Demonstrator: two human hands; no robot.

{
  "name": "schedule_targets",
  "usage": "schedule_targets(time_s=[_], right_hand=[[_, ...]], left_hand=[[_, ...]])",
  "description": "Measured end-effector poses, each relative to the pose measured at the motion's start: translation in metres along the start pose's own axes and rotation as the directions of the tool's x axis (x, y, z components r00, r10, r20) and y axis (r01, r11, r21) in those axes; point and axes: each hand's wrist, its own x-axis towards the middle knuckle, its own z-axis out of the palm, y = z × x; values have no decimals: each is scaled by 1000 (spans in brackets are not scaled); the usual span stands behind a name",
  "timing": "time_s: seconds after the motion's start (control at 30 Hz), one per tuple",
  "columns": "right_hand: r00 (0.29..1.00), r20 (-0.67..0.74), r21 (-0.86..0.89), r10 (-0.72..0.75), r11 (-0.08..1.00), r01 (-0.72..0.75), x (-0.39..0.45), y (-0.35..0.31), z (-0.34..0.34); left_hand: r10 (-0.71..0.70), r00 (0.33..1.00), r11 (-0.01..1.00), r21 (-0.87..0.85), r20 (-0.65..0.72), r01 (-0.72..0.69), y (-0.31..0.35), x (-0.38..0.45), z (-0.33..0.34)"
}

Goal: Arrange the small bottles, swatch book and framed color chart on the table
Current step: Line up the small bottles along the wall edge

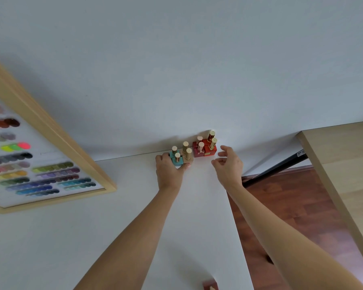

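Several small square bottles with gold caps stand at the far edge of the white table (113,227), against the wall. The teal bottles (175,160) and beige bottles (187,156) form the left group; the red bottles (205,150) form the right group. My left hand (168,170) cups the teal and beige group, thumb and fingers touching its front and left side. Just right of the red group, my right hand (228,164) hovers with curled fingers apart, holding nothing. The framed color chart (40,164) leans against the wall at far left. One more dark red bottle (210,285) lies at the bottom edge. No swatch book is visible.
The table's right edge runs down from the bottles, with brown wood floor (291,206) beyond it. A light wooden tabletop (344,174) stands to the right, a black leg (277,170) under it. The white wall fills the upper view.
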Motion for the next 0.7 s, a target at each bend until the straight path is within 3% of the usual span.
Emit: schedule_targets(time_s=[0.27, 0.7], right_hand=[[990, 99, -150, -97, 982, 111, 27, -5, 7], [982, 157, -166, -103, 978, 129, 29, -3, 4]], left_hand=[[-41, 999, 999, -30, 13, 41, 11, 18, 9], [-23, 997, 999, -22, 67, 25, 12, 19, 2]])
